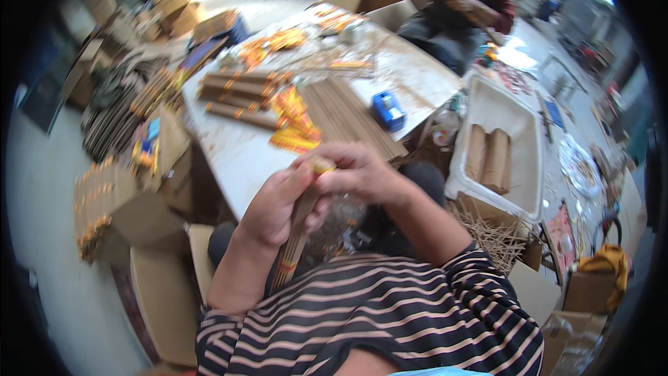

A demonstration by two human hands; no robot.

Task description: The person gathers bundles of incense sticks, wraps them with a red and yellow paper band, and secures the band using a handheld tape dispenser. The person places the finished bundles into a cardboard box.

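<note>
A slim bundle of brown incense sticks (293, 237) slants between my hands in front of my chest, its lower end near my striped top. My left hand (277, 203) is wrapped round its upper part. At the top end, the fingers of my right hand (358, 173) pinch a small yellow band or wrapper (323, 165); its exact shape is blurred. Just beyond my hands, yellow-and-red printed wrappers (296, 122) lie on the white table (226, 160). Loose brown sticks (348, 115) are spread beside them, and banded bundles (236, 90) are stacked to the left.
A blue block-shaped item (388, 111) sits at the table's right side. The white tub (534, 160) at right holds two thick brown bundles (487, 157). Open cardboard boxes (163, 292) stand at lower left. Across the table sits another person (459, 14), hands raised.
</note>
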